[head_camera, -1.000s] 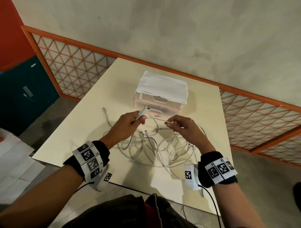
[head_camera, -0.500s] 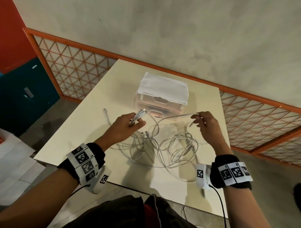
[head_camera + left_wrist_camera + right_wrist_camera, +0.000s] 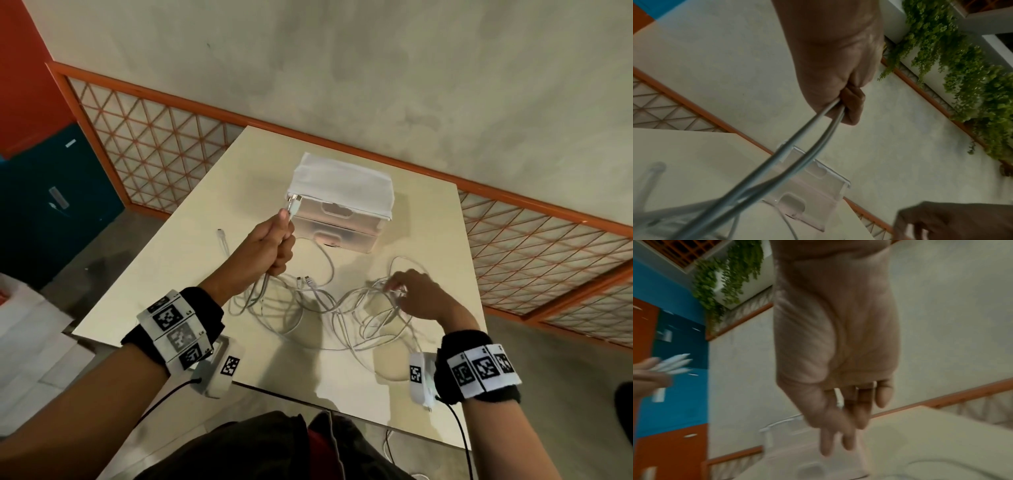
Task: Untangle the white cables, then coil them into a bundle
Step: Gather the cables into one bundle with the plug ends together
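several connector ends of the thin white cables [image 3: 318, 308] are held clamped in the fist of the left hand [image 3: 263, 248], raised just in front of the translucent plastic drawer box [image 3: 342, 219]. the right hand [image 3: 416, 296] is lowered onto the loops right of that box; whether a strand is pinched cannot be told. most cable is left tangled on the pale tabletop [image 3: 171, 274]. untangling is judged early; coiling is not yet begun.

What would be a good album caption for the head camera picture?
Left hand lifts gripped cable ends while right hand reaches into the tangled white cables on the table.
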